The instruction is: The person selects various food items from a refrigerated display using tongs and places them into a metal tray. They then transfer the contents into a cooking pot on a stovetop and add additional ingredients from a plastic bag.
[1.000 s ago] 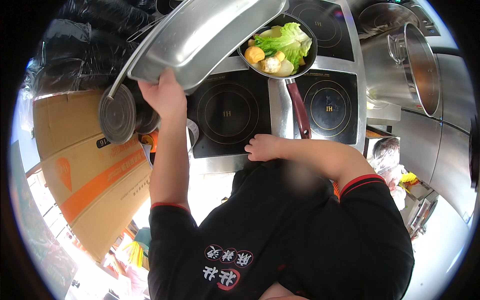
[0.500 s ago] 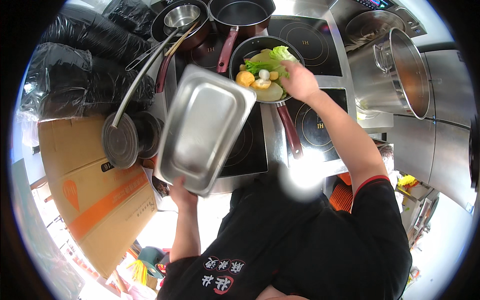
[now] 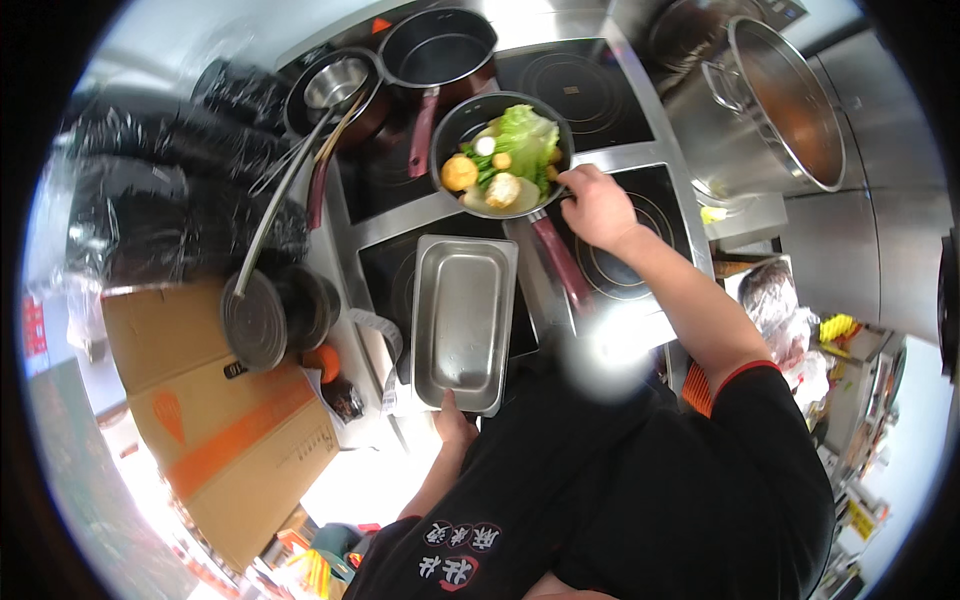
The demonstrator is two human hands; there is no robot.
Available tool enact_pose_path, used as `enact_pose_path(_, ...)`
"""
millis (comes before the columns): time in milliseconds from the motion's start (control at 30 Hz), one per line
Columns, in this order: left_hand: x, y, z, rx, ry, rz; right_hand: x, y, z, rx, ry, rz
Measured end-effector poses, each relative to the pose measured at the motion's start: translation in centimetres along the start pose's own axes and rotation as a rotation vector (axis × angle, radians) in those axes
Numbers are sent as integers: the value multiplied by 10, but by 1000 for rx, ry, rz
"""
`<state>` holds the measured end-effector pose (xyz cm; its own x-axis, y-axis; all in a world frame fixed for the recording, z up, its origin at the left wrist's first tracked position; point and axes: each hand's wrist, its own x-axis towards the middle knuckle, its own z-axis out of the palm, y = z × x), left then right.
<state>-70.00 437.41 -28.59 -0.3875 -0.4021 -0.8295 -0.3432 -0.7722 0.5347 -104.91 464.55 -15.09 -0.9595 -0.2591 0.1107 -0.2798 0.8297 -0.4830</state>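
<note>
My left hand (image 3: 457, 425) grips the near end of a rectangular steel food pan (image 3: 465, 330), its thumb over the rim. Nothing but a few drops shows inside that pan. Beyond it, a dark saucepan (image 3: 468, 120) with a wine-red handle (image 3: 562, 262) stands on the cooktop. In the saucepan are green lettuce (image 3: 527, 135), a yellow-orange ball (image 3: 459, 173), a small white ball (image 3: 485, 146) and pale slices. My right hand (image 3: 598, 210) is at the saucepan's right rim with curled fingers; whatever they pinch is hidden.
Another dark saucepan (image 3: 437, 48) and a pot with a steel bowl (image 3: 335, 83) and a long ladle handle (image 3: 270, 220) stand at the back left. A tall steel stockpot (image 3: 700, 140) rises at right. Black-wrapped bundles (image 3: 170, 220) and a cardboard box (image 3: 220, 420) line the left.
The steel pan, tilted over the cooktop before, has come nearer and straightened in my left hand. My right hand has drawn back from the food to the rim. The lettuce lies further in.
</note>
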Motion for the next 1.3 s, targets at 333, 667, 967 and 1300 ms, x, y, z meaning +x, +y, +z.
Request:
enact_pose_path(333, 33, 23, -30, 203, -301, -644, -218, 62, -56, 232, 71, 196)
enact_pose_path(667, -2, 15, 110, 1102, -315, -354, -588, 105, -77, -56, 345, 1296)
enact_pose_path(967, -110, -79, 218, 1754, -555, -212, -830, 144, -47, 1062, 962, 2211)
enact_pose_path(1300, -158, -228, 281, 2423, -1333, -339, -775, 18, 76, 1943, 1488, 1858)
